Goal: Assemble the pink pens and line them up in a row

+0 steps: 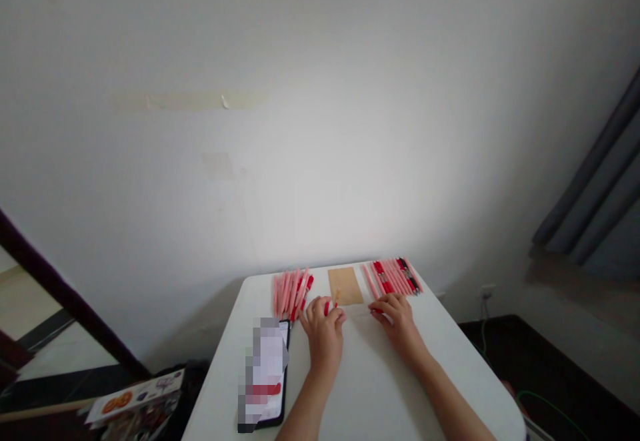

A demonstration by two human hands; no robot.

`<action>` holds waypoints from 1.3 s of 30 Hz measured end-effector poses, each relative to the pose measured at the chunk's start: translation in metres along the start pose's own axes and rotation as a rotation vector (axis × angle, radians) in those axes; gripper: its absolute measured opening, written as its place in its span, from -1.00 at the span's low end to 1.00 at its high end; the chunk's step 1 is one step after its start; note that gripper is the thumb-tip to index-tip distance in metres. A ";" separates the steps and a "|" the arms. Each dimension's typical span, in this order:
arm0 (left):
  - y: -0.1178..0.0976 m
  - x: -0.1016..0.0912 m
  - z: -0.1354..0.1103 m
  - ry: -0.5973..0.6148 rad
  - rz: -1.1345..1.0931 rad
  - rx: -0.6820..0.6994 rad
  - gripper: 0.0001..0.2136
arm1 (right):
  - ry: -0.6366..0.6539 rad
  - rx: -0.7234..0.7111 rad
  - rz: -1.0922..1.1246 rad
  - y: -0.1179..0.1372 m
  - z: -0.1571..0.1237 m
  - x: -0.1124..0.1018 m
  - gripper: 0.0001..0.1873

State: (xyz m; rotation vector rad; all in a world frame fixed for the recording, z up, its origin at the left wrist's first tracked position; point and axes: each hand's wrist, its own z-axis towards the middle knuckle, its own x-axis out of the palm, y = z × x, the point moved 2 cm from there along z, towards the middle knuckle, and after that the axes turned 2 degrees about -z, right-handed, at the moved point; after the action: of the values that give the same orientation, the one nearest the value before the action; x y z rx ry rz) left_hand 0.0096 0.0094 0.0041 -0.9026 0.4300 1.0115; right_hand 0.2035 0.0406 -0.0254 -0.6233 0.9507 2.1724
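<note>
At the desk's (380,387) far end, beside the brown card (345,285), noted left hand (324,334) pinching a red cap (327,307); right hand (397,324) curled over a pen end (376,309), grip unclear. Judged the small cap liable to slip and roll into the nearby pen pile (293,292).

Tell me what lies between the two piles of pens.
A brown card lies flat between the left pile of pens and the right pile of pens, seen in the head view.
</note>
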 end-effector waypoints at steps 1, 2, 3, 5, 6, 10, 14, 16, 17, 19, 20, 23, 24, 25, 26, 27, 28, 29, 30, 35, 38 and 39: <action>0.000 0.000 0.000 -0.003 -0.004 0.003 -0.88 | 0.004 -0.002 0.002 0.000 0.000 0.000 -0.80; 0.000 0.000 0.000 -0.006 -0.007 0.005 -0.88 | 0.008 -0.005 0.003 0.000 0.000 0.000 -0.79; 0.000 0.000 0.000 -0.009 -0.009 0.008 -0.88 | 0.013 -0.007 0.002 0.001 0.000 0.000 -0.78; 0.001 -0.001 0.000 -0.020 -0.011 0.011 -0.88 | 0.022 -0.009 -0.006 0.001 0.000 -0.001 -0.77; 0.001 -0.001 0.000 -0.027 -0.015 0.011 -0.88 | 0.025 -0.008 -0.012 0.001 0.000 -0.001 -0.77; 0.001 -0.002 0.001 -0.059 -0.058 0.000 -0.91 | 0.034 0.004 -0.041 0.004 0.000 -0.002 -0.80; 0.002 -0.003 0.002 -0.067 -0.073 -0.011 -0.93 | 0.059 0.016 -0.041 0.008 -0.001 -0.003 -0.74; 0.003 -0.002 0.002 -0.066 -0.074 -0.016 -0.92 | 0.059 0.024 -0.041 0.009 -0.001 -0.003 -0.77; 0.003 -0.002 0.002 -0.064 -0.075 -0.018 -0.92 | 0.057 0.025 -0.046 0.009 -0.001 -0.003 -0.82; 0.003 -0.001 0.002 -0.059 -0.077 -0.016 -0.93 | 0.055 0.021 -0.063 0.009 0.000 -0.002 -0.91; 0.003 -0.001 0.002 -0.057 -0.078 -0.014 -0.93 | 0.058 0.014 -0.074 0.008 0.000 -0.002 -0.92; 0.003 -0.001 0.002 -0.059 -0.084 -0.009 -0.92 | 0.068 -0.003 -0.111 0.008 0.001 -0.002 -0.89; 0.003 -0.001 0.002 -0.060 -0.086 -0.010 -0.91 | 0.069 -0.003 -0.121 0.008 0.001 -0.003 -0.87; 0.003 -0.002 0.002 -0.059 -0.087 -0.011 -0.91 | 0.070 -0.001 -0.129 0.008 0.001 -0.003 -0.85; 0.004 -0.002 0.002 -0.058 -0.087 -0.011 -0.91 | 0.073 0.000 -0.132 0.007 0.001 -0.003 -0.84; 0.004 -0.002 0.002 -0.057 -0.084 -0.009 -0.91 | 0.076 0.001 -0.132 0.007 0.001 -0.003 -0.83; 0.004 -0.002 0.002 -0.057 -0.079 -0.006 -0.91 | 0.078 0.001 -0.129 0.007 0.001 -0.003 -0.82; 0.004 -0.002 0.002 -0.058 -0.072 -0.002 -0.90 | 0.076 0.001 -0.126 0.006 0.000 -0.002 -0.81; 0.004 -0.002 0.002 -0.059 -0.064 0.001 -0.90 | 0.072 0.000 -0.122 0.006 0.000 -0.002 -0.79; 0.004 -0.002 0.002 -0.059 -0.051 -0.016 -0.90 | 0.060 0.010 -0.102 0.006 0.000 -0.001 -0.84; 0.004 -0.003 0.002 -0.056 -0.067 -0.013 -0.92 | 0.069 0.014 -0.107 0.008 0.001 -0.003 -0.91; 0.004 -0.003 0.003 -0.057 -0.072 -0.011 -0.91 | 0.067 0.014 -0.112 0.009 0.001 -0.004 -0.90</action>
State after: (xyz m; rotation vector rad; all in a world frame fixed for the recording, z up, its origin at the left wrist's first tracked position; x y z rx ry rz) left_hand 0.0047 0.0109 0.0058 -0.8908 0.3417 0.9721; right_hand 0.1991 0.0355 -0.0181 -0.7294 0.9427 2.0555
